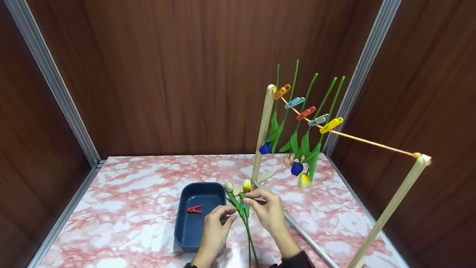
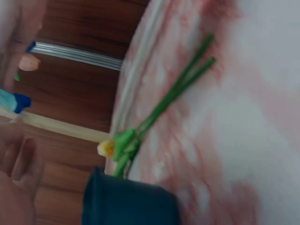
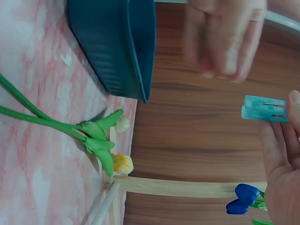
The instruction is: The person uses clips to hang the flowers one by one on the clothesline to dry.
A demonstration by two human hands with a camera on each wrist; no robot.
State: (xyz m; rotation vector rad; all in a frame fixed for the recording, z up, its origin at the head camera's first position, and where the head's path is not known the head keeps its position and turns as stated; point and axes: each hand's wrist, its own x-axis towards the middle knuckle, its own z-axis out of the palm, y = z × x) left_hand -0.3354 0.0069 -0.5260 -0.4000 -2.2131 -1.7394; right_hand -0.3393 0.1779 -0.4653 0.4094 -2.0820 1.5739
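My right hand (image 1: 268, 211) pinches a light blue clothespin (image 3: 265, 108) between thumb and fingers, held above the table. Close to its left is my left hand (image 1: 217, 227), its fingers loosely bent with nothing between them; it is blurred in the right wrist view. Below the hands two artificial tulips lie on the table, a white tulip (image 1: 229, 187) and a yellow tulip (image 1: 247, 185), their green stems (image 3: 42, 119) crossing close together. In the left wrist view the clothespin (image 2: 8, 101) shows between the two hands.
A dark blue tub (image 1: 179, 223) at the left holds a red clothespin (image 1: 195, 209). To the right, a cord (image 1: 372, 142) runs between wooden posts (image 1: 262, 137), with several tulips hanging head down from coloured clothespins (image 1: 306, 113). A pale rod (image 1: 308, 238) lies along the stand's base.
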